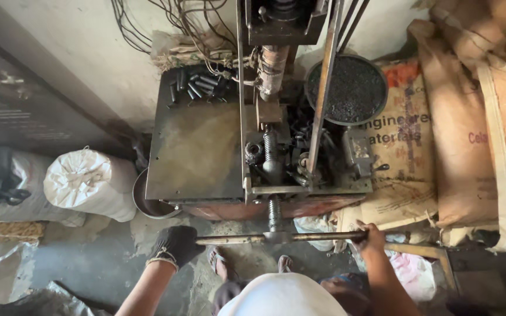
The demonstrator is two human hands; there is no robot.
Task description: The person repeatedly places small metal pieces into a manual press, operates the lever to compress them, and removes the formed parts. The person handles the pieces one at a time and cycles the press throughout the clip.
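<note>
My forearms run off the bottom edge, and my pale shirt hides most of my legs; only my sandalled feet (252,264) show on the stained concrete at six o'clock. At nine o'clock a tied white sack (89,182) lies on its side beside a grey one whose far end is cut off. A dark round pan (147,203) is half hidden under the flat steel table (197,152), worn brown and smooth, with a heap of short dark cylinders (197,86) at its far edge, too small to tell more.

My left hand (177,244), in a black knit glove, is curled shut around the left end of the rusty iron bar (276,237); the glove covers the bar's tip. The bar lies crosswise at six o'clock, just in front of me, fixed at its middle to a threaded screw (274,212) that runs into the greasy press (288,146). The press's upper column leaves the picture at twelve o'clock, under tangled wires (177,23). A slanting flat strip crosses a round tray of black granules (346,89) at one o'clock.

My bare right hand (371,237) is wrapped tight on the bar's right end, fingers hidden beneath it. At three o'clock stiff tan woven sacks (469,146) are stacked, their print partly covered by the machine.
</note>
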